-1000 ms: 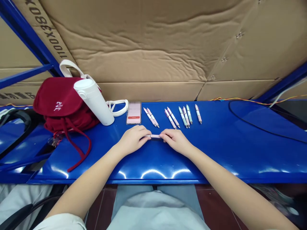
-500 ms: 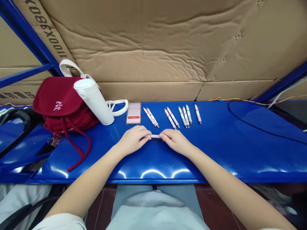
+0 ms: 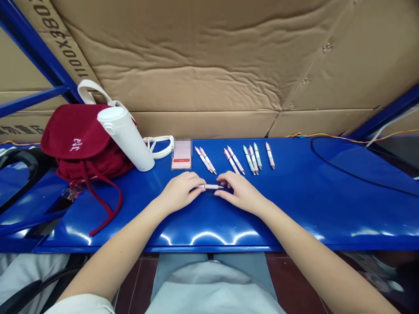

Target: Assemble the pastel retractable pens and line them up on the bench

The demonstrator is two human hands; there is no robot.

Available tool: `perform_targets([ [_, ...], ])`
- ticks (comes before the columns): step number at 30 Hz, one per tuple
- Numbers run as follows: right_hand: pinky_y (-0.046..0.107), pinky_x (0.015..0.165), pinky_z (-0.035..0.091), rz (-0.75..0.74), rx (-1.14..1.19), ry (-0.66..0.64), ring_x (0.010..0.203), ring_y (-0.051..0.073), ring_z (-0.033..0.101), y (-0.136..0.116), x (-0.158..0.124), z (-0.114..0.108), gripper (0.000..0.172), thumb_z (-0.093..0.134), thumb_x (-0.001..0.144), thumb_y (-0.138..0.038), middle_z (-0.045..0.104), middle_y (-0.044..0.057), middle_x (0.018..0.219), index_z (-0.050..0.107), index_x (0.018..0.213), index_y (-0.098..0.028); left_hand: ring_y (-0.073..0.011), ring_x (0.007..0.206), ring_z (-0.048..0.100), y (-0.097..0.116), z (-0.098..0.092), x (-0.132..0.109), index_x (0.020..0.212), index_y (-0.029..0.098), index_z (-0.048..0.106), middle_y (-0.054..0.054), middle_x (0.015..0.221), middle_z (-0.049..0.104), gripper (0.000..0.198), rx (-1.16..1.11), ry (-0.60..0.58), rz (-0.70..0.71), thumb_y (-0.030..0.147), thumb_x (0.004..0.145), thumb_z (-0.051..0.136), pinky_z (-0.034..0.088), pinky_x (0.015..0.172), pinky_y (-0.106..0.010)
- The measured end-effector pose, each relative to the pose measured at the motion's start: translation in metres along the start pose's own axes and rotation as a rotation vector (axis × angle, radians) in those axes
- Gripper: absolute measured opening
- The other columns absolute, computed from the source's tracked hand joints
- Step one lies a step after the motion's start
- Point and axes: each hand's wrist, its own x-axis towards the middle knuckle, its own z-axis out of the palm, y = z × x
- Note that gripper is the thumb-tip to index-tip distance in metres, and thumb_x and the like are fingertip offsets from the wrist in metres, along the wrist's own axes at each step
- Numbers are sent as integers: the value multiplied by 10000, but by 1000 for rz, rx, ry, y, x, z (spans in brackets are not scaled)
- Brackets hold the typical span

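Note:
A pink and white pen lies level between my hands, its metal tip pointing right. My left hand is closed on its rear end, which the fingers hide. Around the tip, my right hand is open, thumb and fingers parted, with the tip in the gap between them. Beyond my hands lie several more pens in loose groups: a pink pair, another pink pair, a cluster of green and pink ones, and a single pink pen.
A phone lies left of the pens on the blue table. Further left, a white bottle leans on a dark red bag with a trailing cord. A black cable crosses the right side. Cardboard stands behind.
My right hand's fingers have parted from the pen's front end, and its metal tip now shows. My left hand keeps its hold. The view has shifted slightly.

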Motion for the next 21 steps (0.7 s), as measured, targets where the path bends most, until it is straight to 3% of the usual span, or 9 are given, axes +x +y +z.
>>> perform_targets([
  [3,296,707,418,3,1,21,782,177,561,0,0,1,137,497,885,-297,607,55,847,565,881,-179,-161,848,557,0,0,0,976,211,627,-32,925,620,191,1,10,-3,289,907,466,450,758,-284],
  [6,304,714,400,-23,-44,-52,756,171,561,0,1,2,258,386,936,-286,615,53,792,581,807,-176,-157,853,553,0,1,0,968,210,625,-24,926,619,169,-4,-1,4,269,900,483,446,768,-283],
  [11,262,592,380,68,-46,-44,648,149,528,-4,-1,1,170,515,871,-326,588,19,756,550,959,-184,-166,832,557,0,1,1,972,203,624,-36,906,616,162,-40,0,4,251,892,491,447,752,-289],
  [13,252,573,377,83,-45,-29,636,143,524,-6,-2,1,119,505,875,-296,586,17,760,537,920,-191,-166,820,561,-1,0,1,962,200,627,-37,888,616,165,-49,8,2,261,892,491,449,743,-289],
  [21,276,656,419,31,-45,-90,742,170,583,-3,-1,3,228,395,929,-270,645,59,843,592,862,-177,-165,832,561,-1,3,0,940,192,630,-38,896,626,182,-69,15,1,286,899,479,457,762,-304],
])
